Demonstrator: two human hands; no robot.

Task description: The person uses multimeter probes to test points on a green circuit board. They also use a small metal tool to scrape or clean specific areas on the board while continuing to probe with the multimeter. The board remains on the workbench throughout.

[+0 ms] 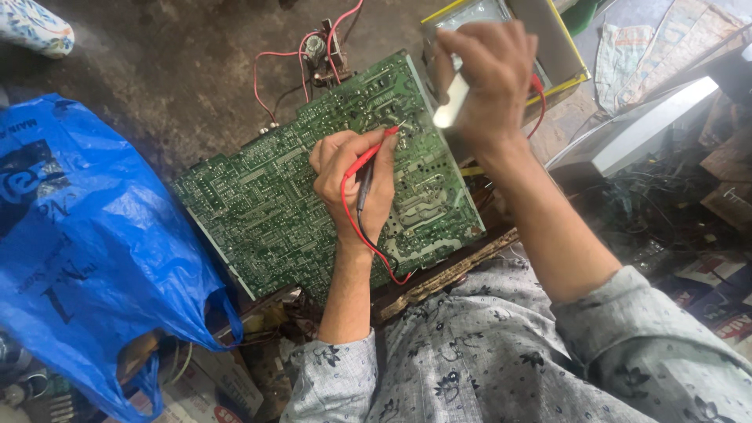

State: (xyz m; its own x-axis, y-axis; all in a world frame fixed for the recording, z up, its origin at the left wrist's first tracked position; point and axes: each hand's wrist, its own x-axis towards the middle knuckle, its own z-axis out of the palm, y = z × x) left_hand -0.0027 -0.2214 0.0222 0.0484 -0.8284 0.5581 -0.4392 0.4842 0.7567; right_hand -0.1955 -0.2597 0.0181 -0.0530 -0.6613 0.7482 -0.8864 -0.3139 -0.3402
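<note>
A large green circuit board (258,204) lies solder side up, tilted across the middle of the view. My left hand (352,184) rests on it and grips a red probe (374,150) and a black probe (365,188) together; the red tip touches the board near its upper middle. Red and black leads (362,239) loop down from that hand. Above the board's right edge, my right hand (489,66) is raised and closed around a small silvery-white object (452,103) that points down at the board. What that object is I cannot tell.
A blue plastic bag (86,243) bulges at the left. Red wires and a small component (317,51) sit behind the board. A yellow-edged box (548,47) stands under my right hand, a grey-white casing (650,129) lies at the right amid wires and clutter, and a worn wooden edge (446,274) runs below the board.
</note>
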